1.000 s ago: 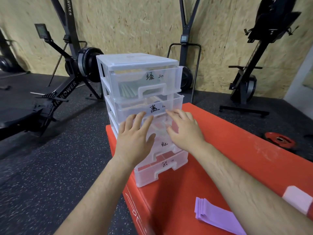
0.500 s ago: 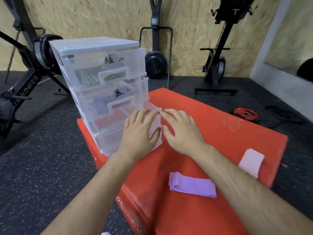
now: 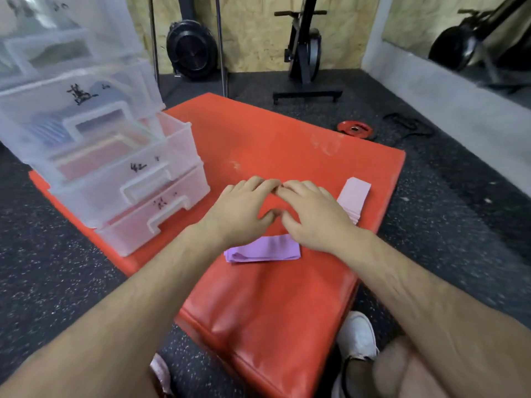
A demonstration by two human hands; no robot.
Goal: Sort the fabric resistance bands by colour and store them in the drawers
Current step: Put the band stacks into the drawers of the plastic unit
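Speckled black rubber floor [image 3: 57, 268] surrounds a glossy red padded surface [image 3: 273, 133]. At centre frame the left grip [image 3: 241, 214] and right grip [image 3: 313, 216] are palm-down, fingertips nearly meeting, both released and holding nothing. A flat, folded lilac fabric band [image 3: 263, 251] lies just below them, and a squared pale-pink stack [image 3: 353, 193] lies to their right. Translucent plastic drawers [image 3: 86, 133] stand at upper left.

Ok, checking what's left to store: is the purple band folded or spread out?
Folded: the purple band lies on the red mat as a compact flat stack, with layered edges showing at its left end.
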